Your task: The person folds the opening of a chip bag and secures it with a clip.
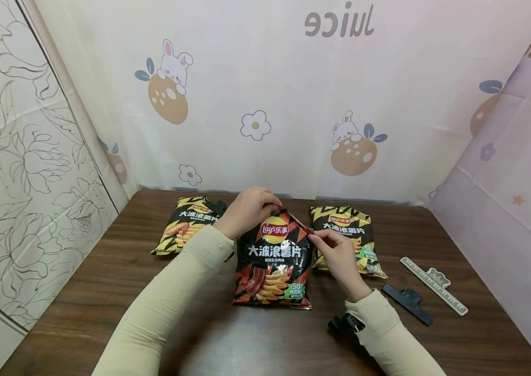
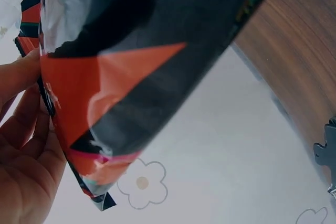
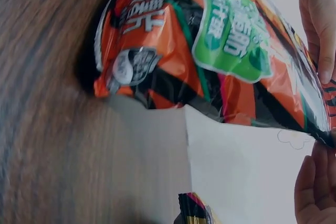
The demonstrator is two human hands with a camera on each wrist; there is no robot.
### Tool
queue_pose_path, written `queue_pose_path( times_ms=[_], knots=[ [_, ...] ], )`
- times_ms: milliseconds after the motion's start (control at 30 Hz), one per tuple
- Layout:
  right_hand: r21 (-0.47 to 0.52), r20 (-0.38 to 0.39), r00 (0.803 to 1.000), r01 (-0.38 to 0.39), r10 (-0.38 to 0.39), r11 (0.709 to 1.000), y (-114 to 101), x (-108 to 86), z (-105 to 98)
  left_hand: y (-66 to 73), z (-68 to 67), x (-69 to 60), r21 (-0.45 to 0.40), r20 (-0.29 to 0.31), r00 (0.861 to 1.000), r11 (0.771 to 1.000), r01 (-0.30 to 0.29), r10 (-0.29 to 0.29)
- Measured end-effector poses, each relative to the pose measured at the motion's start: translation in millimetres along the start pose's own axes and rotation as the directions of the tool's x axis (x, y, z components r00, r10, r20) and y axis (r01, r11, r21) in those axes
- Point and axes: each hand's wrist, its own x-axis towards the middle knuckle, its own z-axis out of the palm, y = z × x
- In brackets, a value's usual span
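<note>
A black and red Lay's chip bag (image 1: 272, 266) stands upright at the middle of the table, its printed front facing me. My left hand (image 1: 251, 209) pinches the top edge near the left. At the top right corner, my right hand (image 1: 338, 256) pinches the bag between thumb and fingers. The left wrist view has the left hand (image 2: 26, 145) gripping the edge of the bag (image 2: 121, 98). In the right wrist view, the right hand (image 3: 315, 184) is at the top corner and the left hand (image 3: 319, 19) farther along. Whether the top is torn cannot be told.
Yellow and black chip bags lie behind on the left (image 1: 183, 227) and right (image 1: 345, 237). A dark clip (image 1: 220, 207) sits by the left one. On the right lie a pale long clip (image 1: 435, 284) and a dark clip (image 1: 408, 304). A printed curtain (image 1: 256, 78) hangs behind the table.
</note>
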Motion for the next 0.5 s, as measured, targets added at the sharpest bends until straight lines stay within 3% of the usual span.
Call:
queue_pose_path(
  times_ms=[500],
  knots=[
    [-0.054,0.010,0.989,0.150,-0.150,0.987,4.1,-0.5,-0.3,-3.8,-0.9,-1.2,-0.018,0.010,1.000,1.000,0.003,-0.002]
  ],
)
